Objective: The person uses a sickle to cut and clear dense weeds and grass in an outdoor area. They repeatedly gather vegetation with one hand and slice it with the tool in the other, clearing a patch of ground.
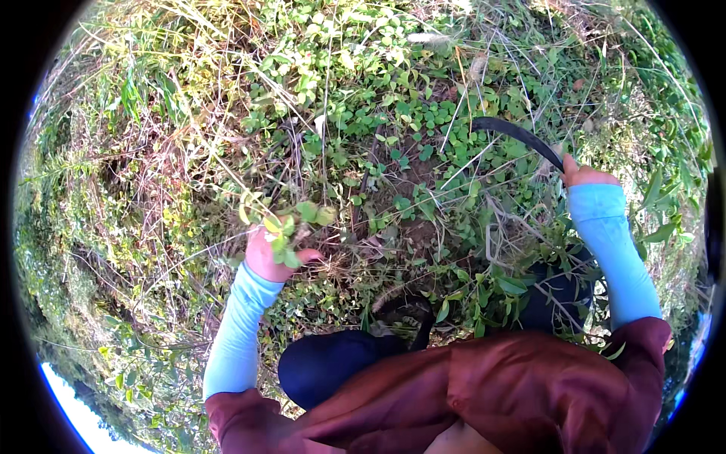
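My right hand [587, 173] is closed around the lower end of a sickle, whose dark curved blade [519, 133] arches up and left over the low plants. At the left, my left hand [275, 252] is among leafy stems, its thumb spread to the right. A sprig with round green leaves [283, 230] covers part of the palm and fingers, so whether the hand grips it cannot be told. Light blue sleeves cover both forearms.
Green ground plants [397, 108], dry stalks and grass surround both hands. Bare soil [417, 170] shows between them. A leafy shrub branch [510, 284] and bent dry twigs [493, 244] lie near my dark-clad knee. Denser foliage [663, 187] stands at the right.
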`<action>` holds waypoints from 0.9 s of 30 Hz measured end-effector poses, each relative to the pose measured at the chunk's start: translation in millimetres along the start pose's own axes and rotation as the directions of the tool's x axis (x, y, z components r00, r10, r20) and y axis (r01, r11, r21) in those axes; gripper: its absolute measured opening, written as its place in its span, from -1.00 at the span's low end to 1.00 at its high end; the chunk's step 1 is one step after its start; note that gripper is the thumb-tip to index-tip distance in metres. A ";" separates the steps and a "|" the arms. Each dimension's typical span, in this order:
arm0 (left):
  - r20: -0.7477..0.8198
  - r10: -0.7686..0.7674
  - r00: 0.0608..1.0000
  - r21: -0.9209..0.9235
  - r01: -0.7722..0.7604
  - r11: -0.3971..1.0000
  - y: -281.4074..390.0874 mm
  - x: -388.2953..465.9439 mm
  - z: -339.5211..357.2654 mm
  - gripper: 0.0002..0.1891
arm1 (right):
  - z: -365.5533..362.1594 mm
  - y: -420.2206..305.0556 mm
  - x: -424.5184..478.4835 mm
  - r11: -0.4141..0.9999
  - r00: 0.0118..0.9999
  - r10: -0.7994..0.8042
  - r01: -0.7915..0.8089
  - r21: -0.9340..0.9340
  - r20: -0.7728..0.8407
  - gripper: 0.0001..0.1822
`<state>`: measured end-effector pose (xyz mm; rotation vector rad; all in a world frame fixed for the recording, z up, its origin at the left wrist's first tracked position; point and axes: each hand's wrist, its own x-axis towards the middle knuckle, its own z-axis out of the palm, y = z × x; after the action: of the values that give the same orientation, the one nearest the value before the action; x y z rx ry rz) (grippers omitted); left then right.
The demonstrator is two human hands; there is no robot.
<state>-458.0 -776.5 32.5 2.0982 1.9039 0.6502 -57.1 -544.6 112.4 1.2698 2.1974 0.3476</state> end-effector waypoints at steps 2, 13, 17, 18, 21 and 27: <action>0.586 -0.059 0.808 0.165 -0.047 0.985 43.9 21.2 34.5 -0.10 | -3.9 -4.6 -4.6 1.000 1.000 0.013 -0.013 -0.015 -0.009 -0.79; 0.621 -0.072 0.780 -0.032 0.117 0.993 90.7 89.6 155.9 -0.40 | -11.8 -11.3 -3.1 0.999 0.997 0.052 -0.052 -0.008 0.049 -0.76; 0.681 -0.047 0.731 -0.167 0.216 0.962 76.3 89.5 147.2 -0.64 | -12.9 -9.8 -3.5 0.997 0.995 0.075 -0.075 0.001 0.062 -0.74; 0.696 -0.047 0.716 -0.187 0.244 0.952 78.8 91.0 139.7 -0.67 | -6.9 -9.5 -2.5 0.996 0.993 0.088 -0.087 -0.014 0.072 -0.74; 0.681 0.026 0.732 -0.392 0.334 0.857 101.8 74.5 132.7 -0.65 | -6.4 -11.8 -0.1 0.997 0.993 0.069 -0.071 0.022 0.092 -0.75; 0.226 -0.077 0.971 -0.563 0.194 0.803 40.3 43.4 -23.1 -0.67 | 9.4 0.2 -6.5 0.999 0.999 0.030 -0.031 0.041 0.013 -0.78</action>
<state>-430.9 -741.6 78.3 1.5527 1.4790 0.8344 -48.9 -550.6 107.2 1.3253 2.1877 0.3072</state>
